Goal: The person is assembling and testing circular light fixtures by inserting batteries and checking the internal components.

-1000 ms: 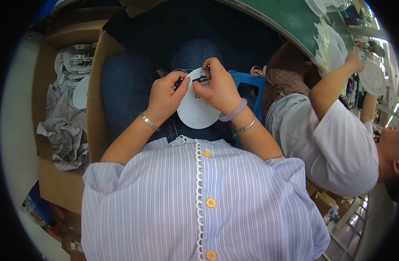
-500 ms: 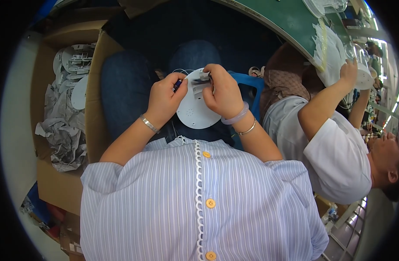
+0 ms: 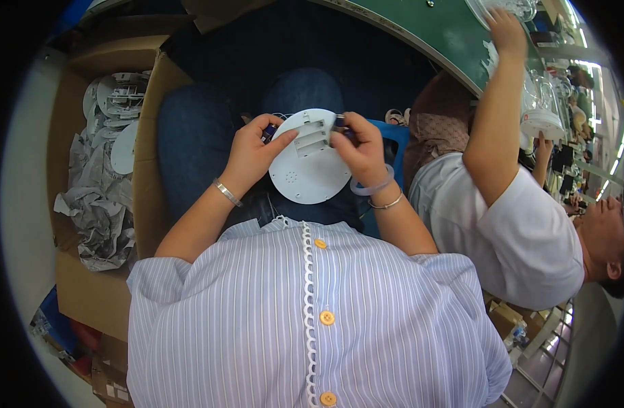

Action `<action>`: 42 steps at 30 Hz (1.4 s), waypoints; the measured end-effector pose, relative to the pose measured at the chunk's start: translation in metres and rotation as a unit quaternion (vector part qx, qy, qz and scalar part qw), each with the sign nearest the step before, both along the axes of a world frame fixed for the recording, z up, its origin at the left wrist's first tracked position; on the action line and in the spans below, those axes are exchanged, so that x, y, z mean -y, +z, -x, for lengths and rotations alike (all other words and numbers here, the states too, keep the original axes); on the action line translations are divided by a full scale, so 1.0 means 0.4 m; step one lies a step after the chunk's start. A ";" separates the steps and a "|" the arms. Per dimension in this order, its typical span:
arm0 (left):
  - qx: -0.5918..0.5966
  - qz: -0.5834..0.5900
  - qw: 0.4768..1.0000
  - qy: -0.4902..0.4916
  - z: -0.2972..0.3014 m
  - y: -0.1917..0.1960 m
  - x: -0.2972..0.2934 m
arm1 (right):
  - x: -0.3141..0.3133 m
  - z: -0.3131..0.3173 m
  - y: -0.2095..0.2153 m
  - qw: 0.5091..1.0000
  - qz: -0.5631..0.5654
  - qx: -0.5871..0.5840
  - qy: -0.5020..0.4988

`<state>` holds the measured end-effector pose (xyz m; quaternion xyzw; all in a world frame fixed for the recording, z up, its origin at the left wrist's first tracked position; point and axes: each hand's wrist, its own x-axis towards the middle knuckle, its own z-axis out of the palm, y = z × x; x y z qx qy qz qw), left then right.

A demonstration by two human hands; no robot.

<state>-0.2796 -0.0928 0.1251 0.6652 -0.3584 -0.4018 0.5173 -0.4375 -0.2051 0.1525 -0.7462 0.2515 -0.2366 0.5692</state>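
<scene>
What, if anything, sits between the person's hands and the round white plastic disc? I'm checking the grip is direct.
Nothing visible does. The left hand and the right hand both touch the round white plastic disc directly at its upper edges, with the left thumb lying on its face. Small dark parts show at the fingers; what they are is unclear.

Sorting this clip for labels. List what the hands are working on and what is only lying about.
In hand:
- white round plastic disc, held over the lap
- left hand on its left edge
- right hand on its right edge

Lying about:
- cardboard box at the left
- stacked white discs inside it
- crumpled grey paper
- co-worker's arm reaching to the green table
</scene>
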 end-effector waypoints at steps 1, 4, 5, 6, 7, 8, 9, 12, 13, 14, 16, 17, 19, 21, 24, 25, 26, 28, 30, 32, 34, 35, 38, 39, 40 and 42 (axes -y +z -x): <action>-0.030 -0.026 0.999 -0.021 -0.009 0.002 0.000 | 0.002 0.010 -0.001 0.987 -0.147 0.054 -0.015; -0.198 -0.047 0.979 -0.005 -0.024 -0.012 -0.001 | 0.012 0.047 0.006 0.897 -0.411 0.163 -0.018; -0.196 -0.043 0.980 -0.006 -0.031 -0.014 -0.003 | 0.017 0.061 0.003 0.876 -0.444 0.187 -0.006; -0.261 -0.048 0.964 0.013 -0.037 -0.014 -0.011 | 0.023 0.074 0.000 0.860 -0.466 0.206 0.018; -0.323 -0.053 0.944 0.032 -0.044 -0.011 -0.016 | 0.024 0.081 0.006 0.857 -0.474 0.202 0.003; -0.322 -0.022 0.945 0.056 -0.049 -0.005 -0.021 | 0.021 0.086 0.013 0.853 -0.482 0.198 -0.012; -0.317 -0.016 0.947 0.056 -0.051 0.005 -0.027 | 0.016 0.091 0.012 0.853 -0.483 0.194 -0.044; -0.005 0.166 0.979 0.116 -0.076 0.083 -0.031 | 0.019 0.099 0.027 0.854 -0.484 0.188 -0.026; 0.081 0.215 0.965 0.124 -0.077 0.113 -0.027 | 0.020 0.101 0.027 0.848 -0.495 0.190 -0.002; 0.166 0.261 0.942 0.132 -0.074 0.141 -0.026 | 0.020 0.100 0.031 0.841 -0.505 0.192 0.021; 0.252 0.285 0.917 0.119 -0.072 0.188 -0.037 | 0.012 0.077 0.048 0.811 -0.541 0.215 0.059; 0.292 0.340 0.888 0.105 -0.076 0.193 -0.034 | 0.005 0.062 0.062 0.812 -0.543 0.202 0.063; 0.381 0.365 0.844 0.096 -0.077 0.201 -0.039 | -0.011 0.033 0.101 0.827 -0.536 0.153 0.069; 0.395 0.347 0.847 0.077 -0.064 0.194 -0.051 | -0.034 0.012 0.142 0.860 -0.497 0.093 0.066; 0.430 0.351 0.831 0.037 -0.055 0.163 -0.057 | -0.066 -0.010 0.194 0.953 -0.293 0.050 0.067; 0.428 0.350 0.833 0.018 -0.048 0.160 -0.061 | -0.069 -0.018 0.210 0.943 -0.327 0.057 0.012; 0.429 0.362 0.828 -0.001 -0.041 0.161 -0.062 | -0.066 -0.017 0.213 0.945 -0.318 0.072 0.009; 0.437 0.373 0.818 -0.028 -0.024 0.160 -0.081 | -0.056 -0.015 0.204 0.908 -0.406 0.086 -0.059; 0.453 0.374 0.808 -0.054 -0.012 0.180 -0.104 | -0.054 -0.006 0.200 0.902 -0.425 0.057 -0.053; 0.472 0.401 0.783 -0.062 -0.015 0.182 -0.112 | -0.052 0.007 0.197 0.910 -0.412 0.029 -0.031; 0.505 0.393 0.765 -0.073 -0.026 0.187 -0.127 | -0.057 0.020 0.207 0.927 -0.375 0.004 -0.026; 0.508 0.379 0.771 -0.067 -0.028 0.190 -0.132 | -0.060 0.022 0.219 0.934 -0.357 -0.011 -0.021; 0.506 0.359 0.782 -0.065 -0.034 0.208 -0.142 | -0.064 0.017 0.247 0.941 -0.339 0.006 -0.011; 0.502 0.357 0.785 -0.060 -0.036 0.207 -0.147 | -0.074 0.014 0.253 0.939 -0.342 0.009 -0.014; 0.500 0.359 0.786 -0.052 -0.040 0.210 -0.144 | -0.076 0.008 0.261 0.957 -0.288 0.010 -0.012; 0.506 0.364 0.781 -0.043 -0.046 0.222 -0.150 | -0.084 -0.007 0.272 0.973 -0.232 0.013 -0.013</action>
